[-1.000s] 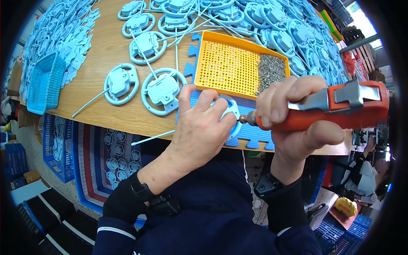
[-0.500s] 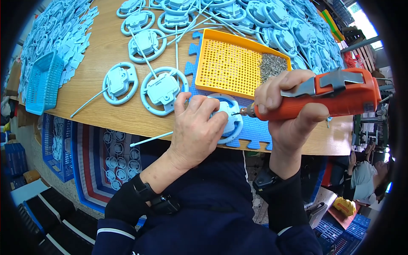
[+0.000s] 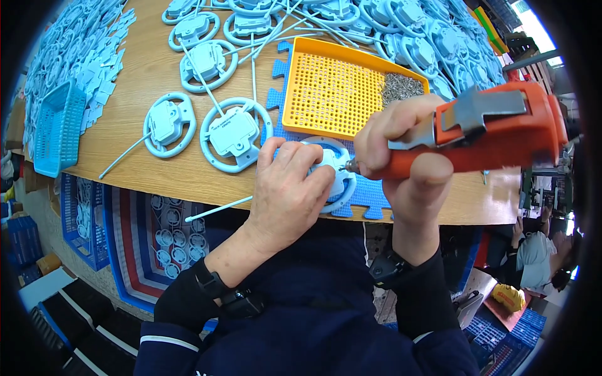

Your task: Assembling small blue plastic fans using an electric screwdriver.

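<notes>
My left hand [image 3: 290, 188] bends its fingers over a light-blue ring-shaped plastic part [image 3: 339, 185], holding it down on a blue foam mat [image 3: 370, 195]. A thin light-blue rod [image 3: 219, 208] sticks out to the left from under that hand. Wrapped in my right hand [image 3: 406, 194] is an orange-red power screwdriver [image 3: 495, 152] with a metal clip on top. Its tip points left and meets the middle of the part; the screw itself is too small to make out. Just beyond the part lies a yellow perforated tray [image 3: 332, 94] with small metal screws [image 3: 400, 88] heaped at its right end.
Similar parts with rods [image 3: 233, 133] lie on the wooden table [image 3: 135, 81], with large piles at the back. A blue basket [image 3: 58, 135] stands at the left edge beside a heap of light-blue pieces [image 3: 103, 88]. Below the table, a lined crate [image 3: 135, 250] holds more parts. Another person [image 3: 536, 260] is at far right.
The screwdriver has shifted slightly left and its rear end now looks blurred and tilted. My right thumb has moved left with it. My left hand keeps its hold on the part.
</notes>
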`<state>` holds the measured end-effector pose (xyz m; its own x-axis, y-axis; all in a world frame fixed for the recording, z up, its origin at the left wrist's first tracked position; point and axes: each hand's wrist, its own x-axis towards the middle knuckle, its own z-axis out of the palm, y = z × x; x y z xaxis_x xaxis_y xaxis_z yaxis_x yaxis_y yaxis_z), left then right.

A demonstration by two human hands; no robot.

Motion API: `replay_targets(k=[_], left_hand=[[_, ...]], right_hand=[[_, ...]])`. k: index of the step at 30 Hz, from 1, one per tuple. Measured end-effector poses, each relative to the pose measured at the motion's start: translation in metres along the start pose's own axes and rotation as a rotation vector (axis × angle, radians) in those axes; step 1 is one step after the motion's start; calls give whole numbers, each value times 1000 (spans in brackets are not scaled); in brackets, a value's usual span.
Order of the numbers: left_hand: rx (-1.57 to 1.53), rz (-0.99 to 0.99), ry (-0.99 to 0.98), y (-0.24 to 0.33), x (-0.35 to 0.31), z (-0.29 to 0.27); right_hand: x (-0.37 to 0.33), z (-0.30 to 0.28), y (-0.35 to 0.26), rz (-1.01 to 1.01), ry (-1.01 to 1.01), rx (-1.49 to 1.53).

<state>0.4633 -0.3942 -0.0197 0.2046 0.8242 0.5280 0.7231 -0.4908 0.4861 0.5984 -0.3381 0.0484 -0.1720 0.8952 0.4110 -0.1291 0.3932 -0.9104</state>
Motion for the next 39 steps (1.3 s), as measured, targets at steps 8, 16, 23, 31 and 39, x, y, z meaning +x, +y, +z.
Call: replay_targets(k=[8, 16, 23, 31, 39], left_hand=[[-115, 1, 76, 7, 11, -3], [-65, -52, -61, 1, -17, -15], [23, 174, -123, 0, 11, -28], [-133, 79, -80, 22, 11, -28], [99, 144, -134, -34, 19, -70]], right_hand=[[8, -23, -26, -52, -122, 341], [-14, -11, -37, 128, -14, 89], [-8, -4, -53, 178, -115, 327], [-11, -9, -60, 195, -138, 395], [-12, -15, -54, 193, -64, 363]])
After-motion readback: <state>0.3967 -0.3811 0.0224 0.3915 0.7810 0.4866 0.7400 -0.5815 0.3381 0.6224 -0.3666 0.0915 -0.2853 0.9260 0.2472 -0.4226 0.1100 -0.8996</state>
